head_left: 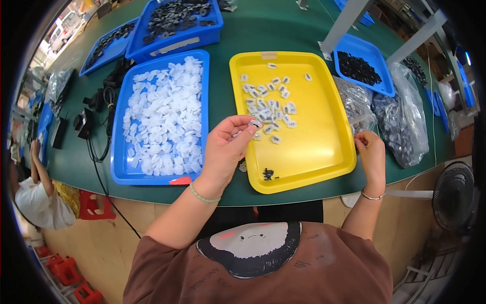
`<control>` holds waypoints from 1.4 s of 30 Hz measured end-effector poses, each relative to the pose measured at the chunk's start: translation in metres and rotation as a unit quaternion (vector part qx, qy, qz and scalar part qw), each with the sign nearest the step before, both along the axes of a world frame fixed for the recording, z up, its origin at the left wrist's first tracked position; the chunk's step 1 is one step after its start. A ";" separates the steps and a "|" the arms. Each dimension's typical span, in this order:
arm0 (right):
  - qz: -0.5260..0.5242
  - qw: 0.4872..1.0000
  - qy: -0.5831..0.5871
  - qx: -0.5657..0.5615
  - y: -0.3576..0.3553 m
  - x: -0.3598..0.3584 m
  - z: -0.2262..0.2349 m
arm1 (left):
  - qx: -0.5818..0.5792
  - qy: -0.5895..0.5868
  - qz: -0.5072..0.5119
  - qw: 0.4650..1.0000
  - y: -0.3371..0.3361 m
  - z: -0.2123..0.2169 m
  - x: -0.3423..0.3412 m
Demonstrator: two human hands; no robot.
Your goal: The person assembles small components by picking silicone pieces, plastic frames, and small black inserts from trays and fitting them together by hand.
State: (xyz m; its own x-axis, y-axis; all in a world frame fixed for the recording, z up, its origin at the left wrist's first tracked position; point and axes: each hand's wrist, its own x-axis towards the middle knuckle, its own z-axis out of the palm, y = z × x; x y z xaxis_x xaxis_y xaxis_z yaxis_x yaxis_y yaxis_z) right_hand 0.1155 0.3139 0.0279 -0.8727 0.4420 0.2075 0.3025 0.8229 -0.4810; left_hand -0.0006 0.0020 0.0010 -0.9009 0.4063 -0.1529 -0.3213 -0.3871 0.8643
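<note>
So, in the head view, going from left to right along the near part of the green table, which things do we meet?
Blue tray of white plastic pieces → left hand, pinching a small white piece → yellow tray → right hand at the tray's right edge → clear bags of dark parts.

The yellow tray [324,152] looks like smooth, slightly glossy plastic. Left of it, the blue tray [117,167] is the same kind of plastic, full of milky translucent plastic pieces [164,116]. Right of the yellow tray, crinkly shiny clear bags [405,126]. The bench [273,30] underneath is matt green.
</note>
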 end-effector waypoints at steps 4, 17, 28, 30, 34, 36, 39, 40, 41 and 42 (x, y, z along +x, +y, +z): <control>0.003 0.998 0.025 0.055 0.002 0.000 -0.004 | 0.019 -0.005 -0.004 1.000 0.000 -0.001 0.001; 0.025 0.940 0.194 -0.279 -0.051 -0.011 0.021 | 0.021 0.011 -0.009 1.000 -0.004 -0.003 0.001; 0.159 0.749 0.074 -0.639 -0.152 -0.058 -0.001 | 0.053 -0.007 0.004 0.999 0.001 -0.003 0.000; 0.134 0.724 0.062 -0.674 -0.159 -0.060 -0.002 | 0.046 -0.005 -0.014 0.999 -0.001 -0.001 0.001; 0.125 0.738 0.072 -0.659 -0.166 -0.062 -0.004 | 0.053 -0.010 -0.015 0.998 -0.003 -0.004 0.000; 0.133 0.735 0.085 -0.660 -0.167 -0.061 -0.007 | 0.054 -0.008 -0.014 0.998 -0.004 -0.003 0.000; 0.145 0.762 0.085 -0.625 -0.167 -0.061 -0.010 | 0.060 -0.008 -0.016 0.998 -0.004 -0.004 -0.001; 0.147 0.762 0.084 -0.625 -0.167 -0.062 -0.011 | 0.064 -0.009 -0.017 0.998 -0.004 -0.004 -0.001; 0.145 0.762 0.083 -0.626 -0.167 -0.062 -0.012 | 0.064 -0.009 -0.015 0.998 -0.004 -0.005 -0.001; 0.144 0.761 0.081 -0.627 -0.167 -0.063 -0.012 | 0.066 -0.010 -0.016 0.998 -0.004 -0.005 -0.001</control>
